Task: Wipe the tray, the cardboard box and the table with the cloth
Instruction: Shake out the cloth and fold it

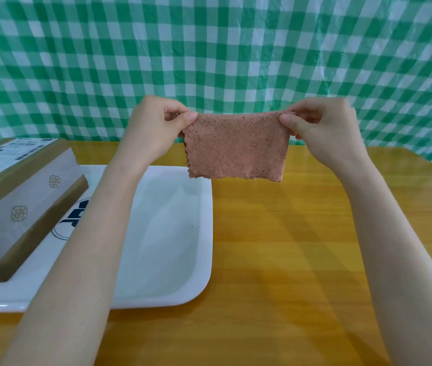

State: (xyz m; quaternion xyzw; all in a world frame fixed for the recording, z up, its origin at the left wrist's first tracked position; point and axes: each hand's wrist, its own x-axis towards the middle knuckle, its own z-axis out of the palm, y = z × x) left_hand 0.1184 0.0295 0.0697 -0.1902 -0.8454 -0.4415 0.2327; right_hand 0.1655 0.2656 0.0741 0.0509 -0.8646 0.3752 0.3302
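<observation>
Both hands, left hand [154, 128] and right hand [323, 128], pinch the pink cloth's [236, 146] top corners, holding it stretched above the worktop [288, 233].

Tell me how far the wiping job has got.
No wiping shows as done. In hand: the left hand and right hand pinch the pink cloth by its top corners, spread in the air. Left: the white tray, the cardboard box sitting in it, the wooden table.
</observation>
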